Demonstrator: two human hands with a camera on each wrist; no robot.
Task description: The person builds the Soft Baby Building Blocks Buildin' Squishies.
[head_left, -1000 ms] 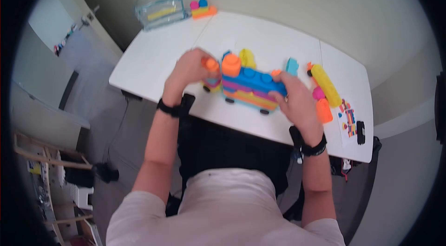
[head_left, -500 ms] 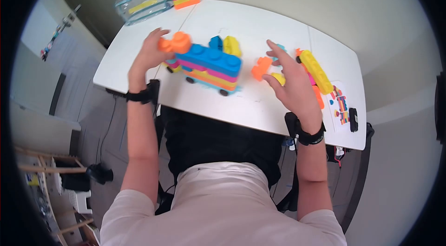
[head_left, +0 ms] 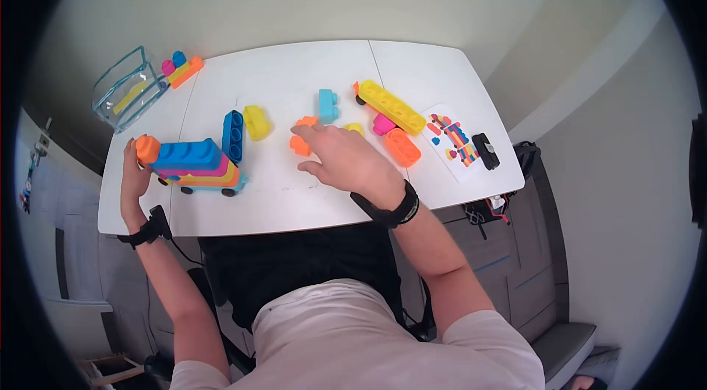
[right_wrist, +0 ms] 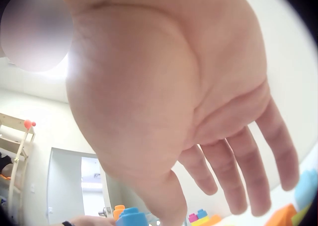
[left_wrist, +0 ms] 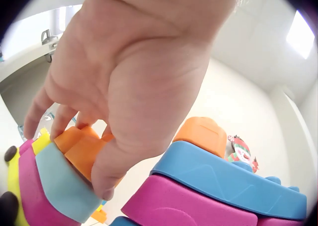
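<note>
My left hand [head_left: 135,180] is at the table's left side. Its thumb and fingers grip the orange block [left_wrist: 82,149] on top of a small block car, built of light blue, magenta and yellow pieces on black wheels. Right beside that stands a longer wheeled block car [head_left: 195,169], stacked in blue, magenta, yellow and orange on a light blue base, with an orange block [head_left: 147,148] at its left end. My right hand [head_left: 350,158] hovers palm down with spread fingers at an orange block piece [head_left: 300,145], partly covering it. No object is between its fingers.
A blue block [head_left: 233,136] and a yellow block [head_left: 257,123] lie behind the long car. A light blue block [head_left: 327,105], a long yellow block [head_left: 392,108] and a picture sheet [head_left: 449,143] lie rightward. A clear case [head_left: 129,92] stands at the back left.
The joined block cars have slid left with my left hand. My right hand has let go of the long car and now hangs over the orange piece. The head view has turned.
</note>
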